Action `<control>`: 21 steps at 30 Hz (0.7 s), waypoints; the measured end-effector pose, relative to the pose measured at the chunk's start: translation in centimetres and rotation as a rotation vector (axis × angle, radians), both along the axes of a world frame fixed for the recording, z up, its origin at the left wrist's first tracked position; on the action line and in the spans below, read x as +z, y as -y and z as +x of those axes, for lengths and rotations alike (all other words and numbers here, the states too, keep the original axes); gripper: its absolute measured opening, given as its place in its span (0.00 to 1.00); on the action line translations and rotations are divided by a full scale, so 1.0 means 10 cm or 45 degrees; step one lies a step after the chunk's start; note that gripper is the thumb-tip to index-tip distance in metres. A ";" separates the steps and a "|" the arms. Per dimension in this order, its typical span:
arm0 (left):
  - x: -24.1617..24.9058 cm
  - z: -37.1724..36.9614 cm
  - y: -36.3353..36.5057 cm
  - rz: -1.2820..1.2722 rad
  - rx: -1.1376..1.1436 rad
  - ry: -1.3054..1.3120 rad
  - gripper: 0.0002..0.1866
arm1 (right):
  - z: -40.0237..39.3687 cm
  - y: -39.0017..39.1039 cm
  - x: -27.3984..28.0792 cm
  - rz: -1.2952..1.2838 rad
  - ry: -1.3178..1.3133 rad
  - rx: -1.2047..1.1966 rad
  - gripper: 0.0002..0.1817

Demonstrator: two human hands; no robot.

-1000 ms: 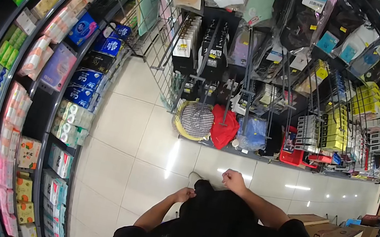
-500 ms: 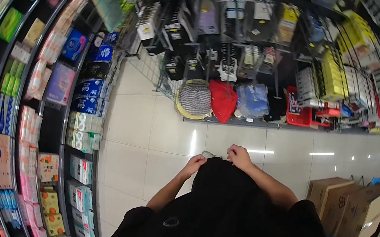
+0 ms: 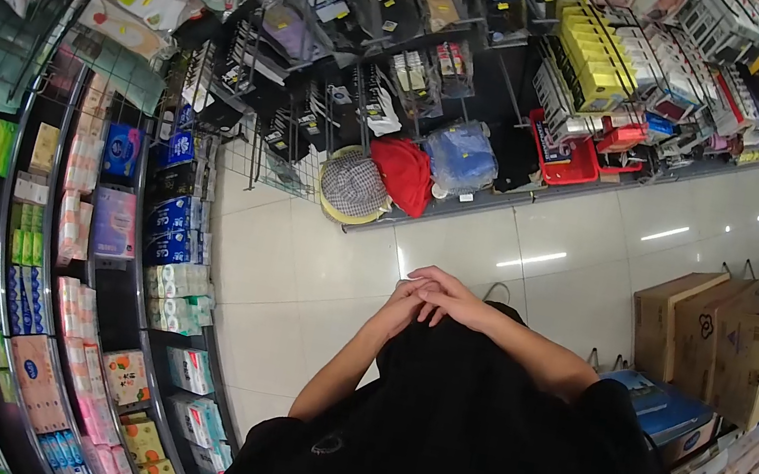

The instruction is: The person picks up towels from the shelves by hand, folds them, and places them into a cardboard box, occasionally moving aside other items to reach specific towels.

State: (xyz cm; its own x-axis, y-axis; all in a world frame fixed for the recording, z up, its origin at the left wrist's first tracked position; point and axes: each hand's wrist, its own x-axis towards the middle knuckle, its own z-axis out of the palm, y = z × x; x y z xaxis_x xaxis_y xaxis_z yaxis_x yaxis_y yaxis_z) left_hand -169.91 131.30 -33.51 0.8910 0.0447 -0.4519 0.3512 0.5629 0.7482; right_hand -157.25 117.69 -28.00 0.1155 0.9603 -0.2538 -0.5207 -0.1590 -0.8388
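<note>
My left hand (image 3: 400, 306) and my right hand (image 3: 452, 299) touch each other in front of the black shirt (image 3: 488, 429). The right one lies partly over the left, its fingers stretched out and a little apart. Most of the left hand's fingers are covered, so their pose is unclear. No object shows in either hand.
Shelves of packaged tissues (image 3: 116, 223) line the left side. Ahead hang packs of socks, above a checked hat (image 3: 355, 184), a red hat (image 3: 401, 175) and a red basket (image 3: 571, 161). Cardboard boxes (image 3: 722, 338) stand at the right on the tiled floor (image 3: 297, 243).
My hands have come together from either side of the black cloth. The view has turned, with the hats and hanging packs shifted left and up, and a blue box now visible at the right.
</note>
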 end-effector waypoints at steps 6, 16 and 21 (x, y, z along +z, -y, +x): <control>0.24 0.16 0.32 -0.021 0.067 -0.033 0.22 | 0.07 0.41 0.03 0.162 0.080 0.037 0.31; 0.20 0.50 0.67 0.279 -0.368 0.016 0.10 | 0.32 0.83 0.09 0.213 0.011 -0.058 0.33; 0.23 0.65 0.87 0.434 -0.272 -0.127 0.08 | 0.33 0.96 0.01 0.130 -0.180 -0.210 0.36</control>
